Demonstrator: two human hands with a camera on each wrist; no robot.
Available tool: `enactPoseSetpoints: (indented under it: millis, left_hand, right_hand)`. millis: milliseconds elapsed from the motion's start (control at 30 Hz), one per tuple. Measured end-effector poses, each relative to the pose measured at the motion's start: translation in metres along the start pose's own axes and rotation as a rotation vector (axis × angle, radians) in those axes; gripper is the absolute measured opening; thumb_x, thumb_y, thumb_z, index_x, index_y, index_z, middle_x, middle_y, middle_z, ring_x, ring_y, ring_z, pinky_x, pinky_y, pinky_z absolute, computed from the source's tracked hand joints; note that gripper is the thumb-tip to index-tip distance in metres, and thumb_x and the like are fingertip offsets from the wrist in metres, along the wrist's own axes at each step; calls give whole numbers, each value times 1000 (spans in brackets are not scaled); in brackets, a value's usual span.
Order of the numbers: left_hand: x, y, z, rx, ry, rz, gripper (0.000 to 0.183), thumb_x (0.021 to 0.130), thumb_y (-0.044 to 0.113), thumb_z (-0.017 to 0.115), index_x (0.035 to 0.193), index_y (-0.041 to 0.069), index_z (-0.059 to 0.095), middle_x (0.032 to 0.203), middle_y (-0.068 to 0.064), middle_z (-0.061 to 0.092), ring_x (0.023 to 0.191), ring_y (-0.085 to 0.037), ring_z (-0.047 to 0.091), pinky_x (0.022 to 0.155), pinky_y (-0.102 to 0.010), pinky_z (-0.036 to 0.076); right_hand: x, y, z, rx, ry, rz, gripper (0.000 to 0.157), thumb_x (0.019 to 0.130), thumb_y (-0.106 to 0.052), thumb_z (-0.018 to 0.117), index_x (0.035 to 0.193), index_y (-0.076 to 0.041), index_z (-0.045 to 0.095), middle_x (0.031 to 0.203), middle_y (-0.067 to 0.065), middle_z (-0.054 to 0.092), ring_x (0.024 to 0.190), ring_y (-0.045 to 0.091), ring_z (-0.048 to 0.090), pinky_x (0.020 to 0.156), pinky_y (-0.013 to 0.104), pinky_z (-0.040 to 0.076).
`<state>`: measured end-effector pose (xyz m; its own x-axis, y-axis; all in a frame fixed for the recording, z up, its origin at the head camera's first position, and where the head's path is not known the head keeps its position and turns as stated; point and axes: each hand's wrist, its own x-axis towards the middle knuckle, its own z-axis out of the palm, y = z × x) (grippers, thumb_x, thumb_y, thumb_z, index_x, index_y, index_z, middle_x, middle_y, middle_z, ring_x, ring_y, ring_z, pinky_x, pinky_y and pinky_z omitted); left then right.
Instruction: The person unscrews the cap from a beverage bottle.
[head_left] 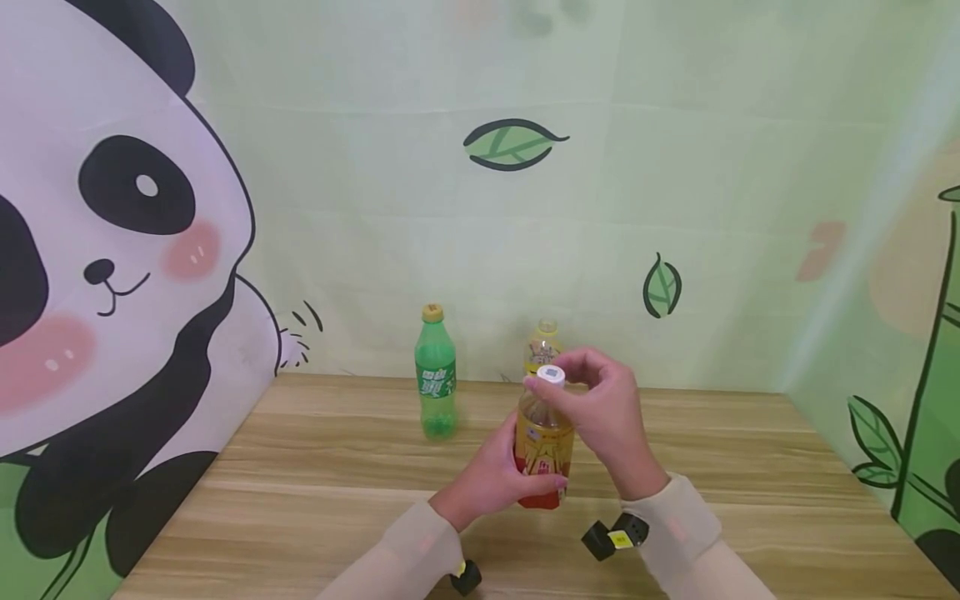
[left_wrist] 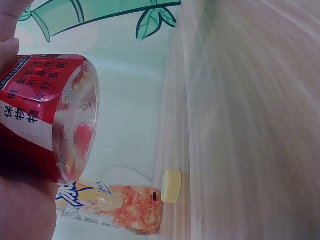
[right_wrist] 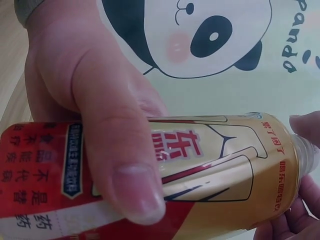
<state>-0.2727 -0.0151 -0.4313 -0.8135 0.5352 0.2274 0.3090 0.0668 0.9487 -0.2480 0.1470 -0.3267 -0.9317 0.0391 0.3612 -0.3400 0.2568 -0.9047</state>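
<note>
A gold-and-red drink bottle (head_left: 543, 437) is held a little above the table. My left hand (head_left: 491, 475) grips it around the lower body, the thumb lying across the front label. At the top my right hand (head_left: 613, 412) pinches the white cap (head_left: 552, 375) between thumb and fingers. The right wrist view shows the left thumb (right_wrist: 135, 185) on the label and right-hand fingers at the bottle's neck. In the left wrist view the bottle's clear base (left_wrist: 82, 125) faces the camera. Whether the cap is loose cannot be seen.
A green bottle (head_left: 436, 375) with a yellow cap stands on the wooden table (head_left: 322, 475), left of the hands. Behind the held bottle is a partly hidden, uncapped yellow-labelled bottle (head_left: 543, 346). A loose yellow cap (left_wrist: 171, 186) lies near its base. A printed backdrop (head_left: 360, 208) rises behind the table.
</note>
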Motion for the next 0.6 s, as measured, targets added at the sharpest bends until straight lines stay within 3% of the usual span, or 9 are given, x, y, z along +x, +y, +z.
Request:
enactPoseSetpoints:
  millis: [600]
  left_hand:
    - [0,0,-1,-4,10,-8,78,86,28,84,148,37,37,132,6,62,116,-16,64,101,-37,54]
  right_hand:
    - [2,5,-1,92,-77,-41,29,88,-29,83,111,-13,76,118,5,72,110,23,64,94,39,56]
